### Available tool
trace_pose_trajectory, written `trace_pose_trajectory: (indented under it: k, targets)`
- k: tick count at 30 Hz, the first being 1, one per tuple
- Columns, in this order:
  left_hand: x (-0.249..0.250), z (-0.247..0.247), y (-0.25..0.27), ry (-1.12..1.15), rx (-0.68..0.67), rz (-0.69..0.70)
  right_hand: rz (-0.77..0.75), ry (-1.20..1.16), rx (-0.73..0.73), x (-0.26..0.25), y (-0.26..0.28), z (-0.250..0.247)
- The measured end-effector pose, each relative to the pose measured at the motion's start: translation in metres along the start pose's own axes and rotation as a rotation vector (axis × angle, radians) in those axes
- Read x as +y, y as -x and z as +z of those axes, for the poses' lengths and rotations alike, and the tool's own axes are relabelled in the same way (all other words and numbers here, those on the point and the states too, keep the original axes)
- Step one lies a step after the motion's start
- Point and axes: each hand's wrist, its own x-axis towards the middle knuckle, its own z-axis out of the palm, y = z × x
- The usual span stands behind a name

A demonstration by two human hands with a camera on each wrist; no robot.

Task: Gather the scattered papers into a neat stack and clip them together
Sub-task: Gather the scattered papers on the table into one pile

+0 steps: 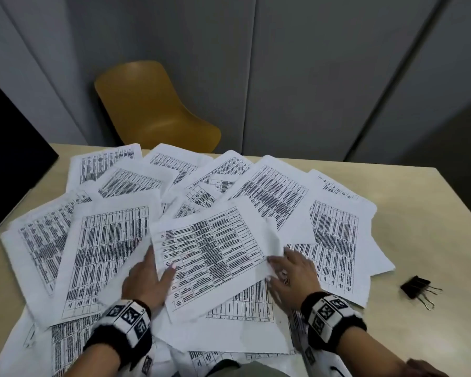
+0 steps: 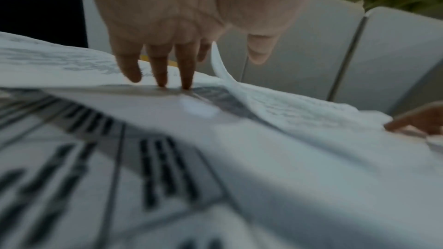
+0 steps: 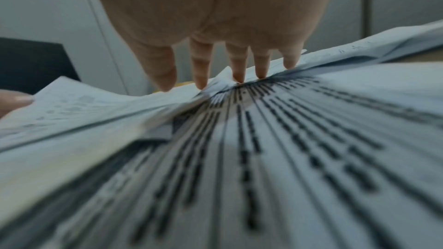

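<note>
Several printed sheets lie fanned and overlapping across the beige table (image 1: 433,213). One sheet (image 1: 215,257) lies on top in the middle, between my hands. My left hand (image 1: 147,278) has its straight fingers (image 2: 163,71) slid under that sheet's left edge, pressing the paper below, with the thumb over the top. My right hand (image 1: 288,276) rests with spread, straight fingers (image 3: 239,71) on the papers at the sheet's right edge, which curls up against it. A black binder clip (image 1: 416,288) with wire handles lies alone on the table, to the right of my right hand.
A yellow chair (image 1: 152,110) stands behind the table's far edge, before grey wall panels. A black panel (image 1: 11,159) borders the table on the left. Bare tabletop shows only on the right, around the clip. Papers overhang the near edge.
</note>
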Motion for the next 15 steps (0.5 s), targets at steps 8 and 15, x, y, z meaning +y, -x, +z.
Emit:
trace_pose_trajectory:
  k: [8, 15]
  targets:
    - [0.006, -0.017, -0.005, 0.327, 0.142, -0.210, 0.298, -0.649, 0.165, -0.003, -0.018, -0.007]
    - [-0.012, -0.011, -0.002, -0.013, 0.172, -0.190, 0.356, -0.545, 0.213, 0.002, -0.019, -0.014]
